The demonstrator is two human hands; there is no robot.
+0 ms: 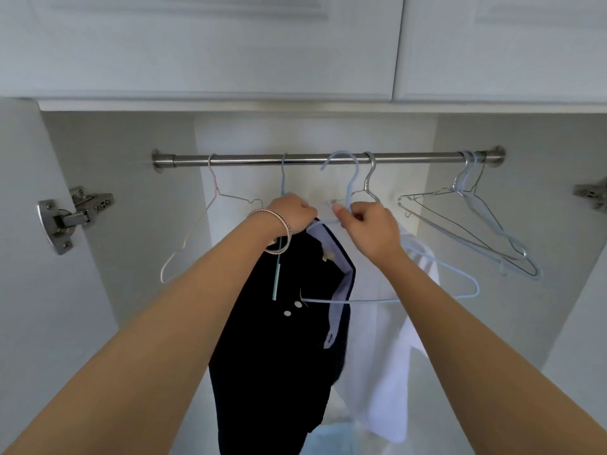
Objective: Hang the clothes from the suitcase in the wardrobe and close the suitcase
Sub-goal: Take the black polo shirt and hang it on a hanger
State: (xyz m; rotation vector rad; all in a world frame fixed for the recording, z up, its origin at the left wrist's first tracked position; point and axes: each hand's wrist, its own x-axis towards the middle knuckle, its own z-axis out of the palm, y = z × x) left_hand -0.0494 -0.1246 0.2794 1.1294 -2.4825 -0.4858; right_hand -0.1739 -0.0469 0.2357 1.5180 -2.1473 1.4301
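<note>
White wardrobe (492, 224): doors open, upper cabinet fronts above, steel hinge (70, 218) on left door. Steel rail (249, 158) mounted across full width of interior.

Dark navy shirt (279, 356): hangs below both hands at centre, light blue collar lining and placket exposed, two white buttons visible. Partly draped on light blue hanger (353, 178), hook raised to rail level, just in front of rail; contact with rail not determinable.

White garment (384, 372): hangs just right of navy shirt, behind right forearm, on steel hanger hooked on rail.

Empty hangers: white wire hanger (203, 224) on left portion of rail; cluster of steel and pale blue hangers (476, 231) at far right end of rail.

Left hand (290, 213): fingers curled, gripping navy shirt at collar area; bangles (279, 231) on wrist.

Right hand (368, 224): fingers curled, pinching light blue hanger at base of hook.

Suitcase: not in view.
</note>
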